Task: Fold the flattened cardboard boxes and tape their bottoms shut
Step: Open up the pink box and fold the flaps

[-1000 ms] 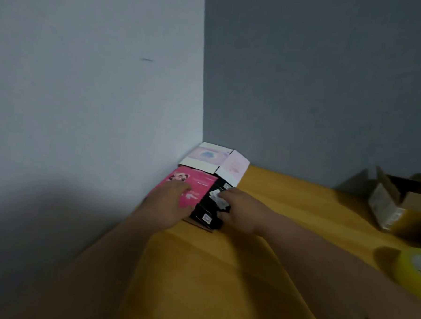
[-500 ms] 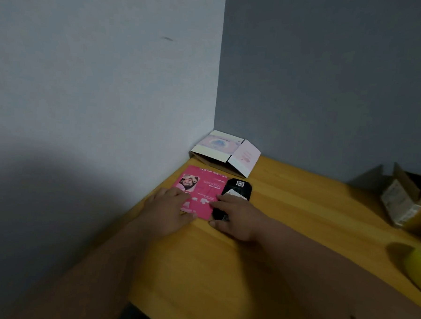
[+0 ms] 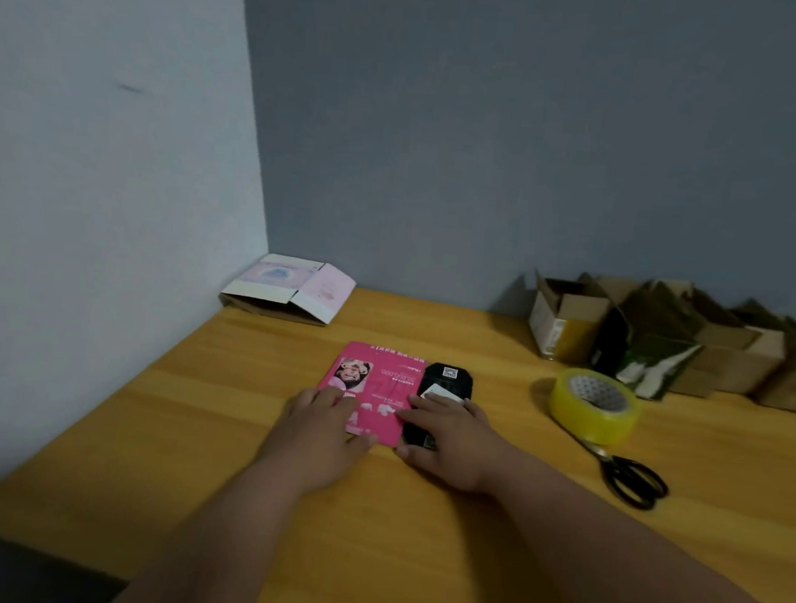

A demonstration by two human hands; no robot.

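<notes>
A flattened pink and black cardboard box (image 3: 385,376) lies on the wooden table (image 3: 196,429), a little in front of me. My left hand (image 3: 322,428) rests flat on its pink near-left part. My right hand (image 3: 449,435) lies flat over the black flap at its near-right end, fingers spread. A second flattened box (image 3: 291,286), pale pink and white, sits in the far corner against the walls. A yellow roll of tape (image 3: 593,403) lies to the right of the pink box.
Black-handled scissors (image 3: 629,477) lie just in front of the tape roll. A row of several folded brown boxes (image 3: 670,343) stands along the back wall at the right. The table's left side meets the wall.
Both hands have slid the pink box off the pile in the corner toward me and to the right; it now lies apart from the pale pink box.
</notes>
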